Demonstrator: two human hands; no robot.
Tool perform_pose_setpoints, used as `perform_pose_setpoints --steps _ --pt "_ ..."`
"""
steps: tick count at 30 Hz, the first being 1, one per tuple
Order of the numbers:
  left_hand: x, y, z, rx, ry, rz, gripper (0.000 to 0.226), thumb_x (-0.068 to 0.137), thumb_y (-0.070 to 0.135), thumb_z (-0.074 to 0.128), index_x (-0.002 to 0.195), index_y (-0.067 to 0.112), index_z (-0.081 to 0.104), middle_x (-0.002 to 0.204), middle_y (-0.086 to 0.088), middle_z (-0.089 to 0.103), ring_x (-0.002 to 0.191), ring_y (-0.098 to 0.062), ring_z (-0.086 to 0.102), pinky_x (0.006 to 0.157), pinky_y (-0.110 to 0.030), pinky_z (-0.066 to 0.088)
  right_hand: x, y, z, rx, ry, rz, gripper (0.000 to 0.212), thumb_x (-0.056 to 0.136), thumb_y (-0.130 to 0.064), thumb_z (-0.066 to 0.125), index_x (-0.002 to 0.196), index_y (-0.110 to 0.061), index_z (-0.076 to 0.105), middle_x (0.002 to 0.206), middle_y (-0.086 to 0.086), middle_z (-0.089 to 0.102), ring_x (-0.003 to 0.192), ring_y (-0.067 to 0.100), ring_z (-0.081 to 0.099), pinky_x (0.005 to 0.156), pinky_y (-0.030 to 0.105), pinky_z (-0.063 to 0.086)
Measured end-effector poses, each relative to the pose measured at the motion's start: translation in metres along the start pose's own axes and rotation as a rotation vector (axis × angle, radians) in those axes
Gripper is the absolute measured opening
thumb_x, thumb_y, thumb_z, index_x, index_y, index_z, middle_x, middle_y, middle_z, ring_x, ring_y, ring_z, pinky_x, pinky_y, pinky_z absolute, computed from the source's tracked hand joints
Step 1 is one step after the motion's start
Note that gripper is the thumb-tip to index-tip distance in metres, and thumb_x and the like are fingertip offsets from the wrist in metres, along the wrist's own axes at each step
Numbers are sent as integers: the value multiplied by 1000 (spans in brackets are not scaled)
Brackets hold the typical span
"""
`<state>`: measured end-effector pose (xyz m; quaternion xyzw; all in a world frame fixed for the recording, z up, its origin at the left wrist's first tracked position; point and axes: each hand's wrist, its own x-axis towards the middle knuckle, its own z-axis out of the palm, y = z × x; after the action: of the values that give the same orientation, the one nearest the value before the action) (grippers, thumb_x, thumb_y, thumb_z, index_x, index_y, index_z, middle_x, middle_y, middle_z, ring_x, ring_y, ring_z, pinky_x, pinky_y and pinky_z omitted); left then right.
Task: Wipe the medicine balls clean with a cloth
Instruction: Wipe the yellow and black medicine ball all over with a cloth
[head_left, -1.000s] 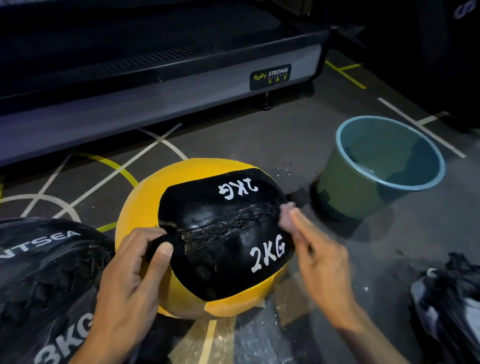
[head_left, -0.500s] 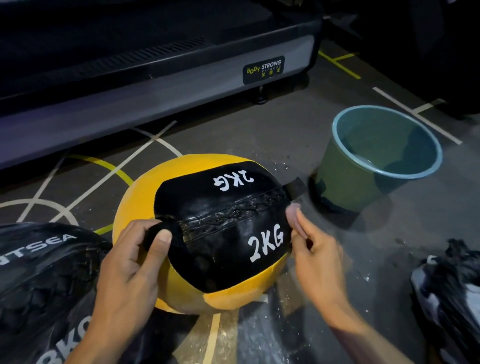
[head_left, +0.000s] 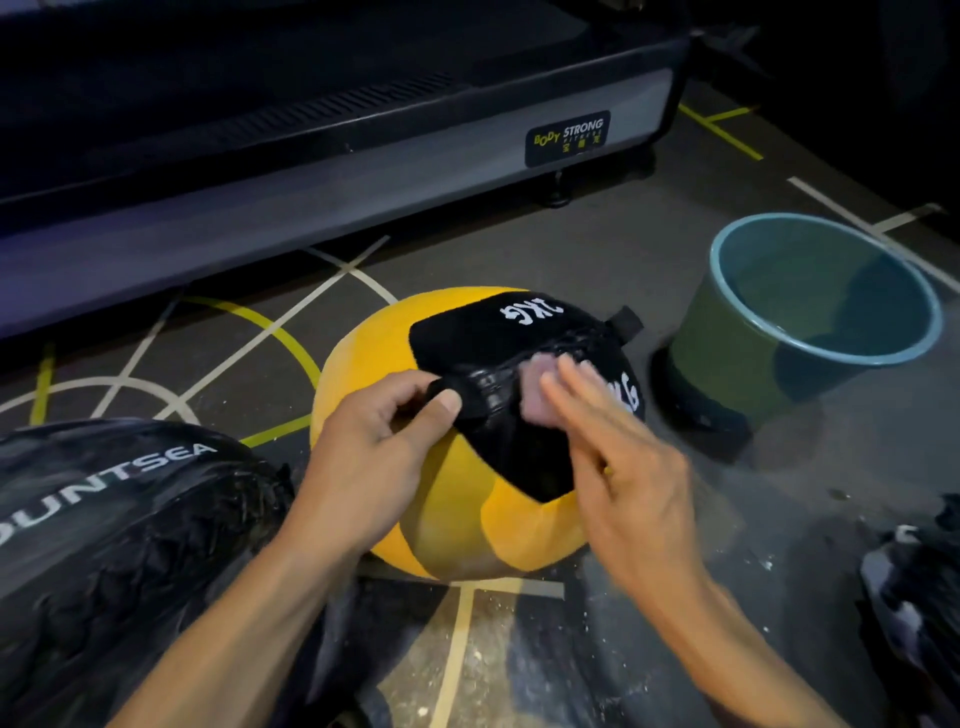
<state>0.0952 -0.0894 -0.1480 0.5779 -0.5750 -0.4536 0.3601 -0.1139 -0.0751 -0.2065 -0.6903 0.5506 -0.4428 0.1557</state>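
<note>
Your left hand (head_left: 371, 447) pinches the black strap (head_left: 445, 389) on the yellow-and-black ball (head_left: 374, 353). Your right hand (head_left: 631, 467), at its three o'clock, presses a pinkish cloth (head_left: 537, 384) on the black panel with straight fingers.

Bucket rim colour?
Light blue rim on the bucket, olive-green outer wall; head view, the only one.

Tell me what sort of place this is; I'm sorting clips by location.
Most likely a gym floor. A yellow and black medicine ball marked in kilograms sits on dark flooring with painted lines, beside the base of a Body Strong fitness machine.
</note>
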Motion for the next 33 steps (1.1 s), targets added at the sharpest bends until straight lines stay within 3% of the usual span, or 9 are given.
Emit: perform_pose_setpoints --steps 3,9,14,20,22,24,26,28,33 --pt "5 10 16 33 -24 11 21 105 37 56 106 28 75 100 10 75 99 -14 69 91 -51 53 2 -12 8 1 111 88 50 96 10 56 141 -11 59 152 0 51 145 11 42 122 39 34" --pt "5 3 15 15 33 -11 25 105 34 57 90 20 72 80 -5 66 75 -12 56 76 -49 48 -39 5 -12 -187 -235 -350 52 96 5 47 145 -10 53 158 4 44 150 20 36 123 43 31" --pt "-3 5 21 17 76 -55 23 102 39 58 91 26 74 85 6 71 84 -15 63 76 -38 46 -6 15 -15 110 239 356 52 99 4 57 140 -28 57 143 -14 57 137 1 50 116 43 42" --pt "-11 1 12 5 61 -8 27 102 43 58 91 22 71 80 8 67 79 -16 60 76 -44 47 -35 -17 -3 -172 -186 -368 37 107 -12 42 140 -13 59 152 4 51 146 19 42 121 39 34" --pt "-22 -3 8 -4 67 -57 24 103 41 56 97 24 72 90 2 69 88 -22 62 79 -48 46 -24 7 -13 -119 -117 -263 36 106 -8 46 140 -13 59 150 3 53 144 19 46 120 42 37" --pt "-31 -5 4 38 30 -102 28 101 44 53 96 22 69 95 -6 64 92 -30 57 77 -52 44 -9 23 -22 -11 14 39 48 97 4 59 141 -15 59 148 -1 55 142 14 47 117 45 40" --pt "-37 -3 0 126 -2 -71 29 99 44 53 88 19 65 86 -8 57 83 -30 51 67 -43 36 -4 23 -21 -14 57 186 52 96 3 60 143 -20 57 148 -7 55 142 6 45 116 44 42" --pt "-38 1 -5 243 -2 21 31 97 44 55 84 17 64 82 -4 55 73 -22 48 66 -35 34 -17 11 -15 1 7 136 53 98 5 58 146 -18 54 151 -4 53 145 9 41 119 44 39" --pt "-33 -4 -14 386 -52 190 28 101 51 56 88 29 68 96 11 63 95 -12 58 76 -21 41 -60 -23 0 -105 -164 -325 42 100 -5 52 140 -15 60 153 2 51 146 21 42 114 47 44"
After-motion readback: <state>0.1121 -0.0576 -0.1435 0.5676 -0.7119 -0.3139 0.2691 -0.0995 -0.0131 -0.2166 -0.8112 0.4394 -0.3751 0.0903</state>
